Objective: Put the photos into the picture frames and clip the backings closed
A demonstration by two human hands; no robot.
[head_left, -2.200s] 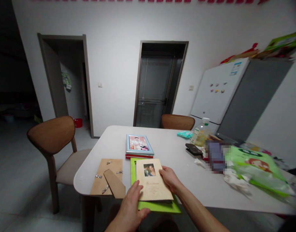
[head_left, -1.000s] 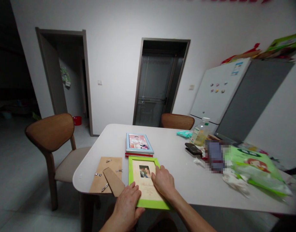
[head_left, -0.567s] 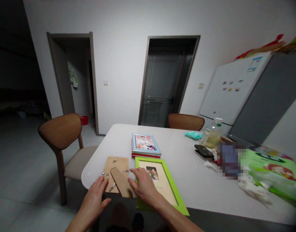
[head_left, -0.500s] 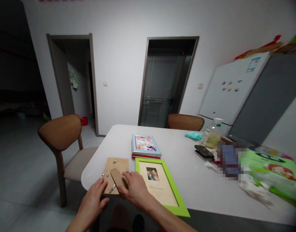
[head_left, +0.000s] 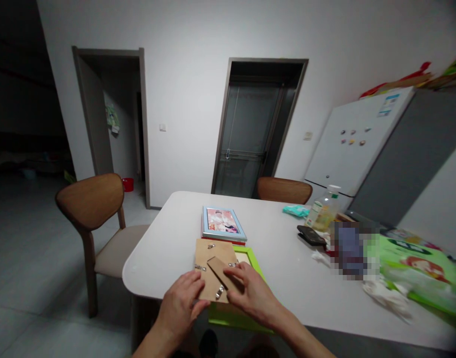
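Observation:
A brown picture-frame backing board point(head_left: 203, 253) with metal clips and a slanted stand leg point(head_left: 219, 268) is held between my hands. My left hand point(head_left: 181, 301) grips its left edge, thumb near the lower corner. On the opposite side, my right hand point(head_left: 256, 296) pinches the right edge beside the stand leg. Under the board lies a lime-green picture frame point(head_left: 239, 318), mostly covered, with its right and lower borders showing. Just beyond the board, a light-blue framed photo point(head_left: 222, 221) rests on top of a red-edged one.
On the white table point(head_left: 272, 288), a black wallet-like item point(head_left: 310, 235), an oil bottle point(head_left: 323, 209), a teal packet point(head_left: 295, 211), crumpled tissues point(head_left: 388, 296) and a green package point(head_left: 418, 263) sit to the right. Wooden chairs stand at left point(head_left: 92, 201) and behind point(head_left: 283, 190).
Both hands have carried the backing board from the table's left front to the right, over the green frame, which it now largely covers. The frame's picture is mostly hidden.

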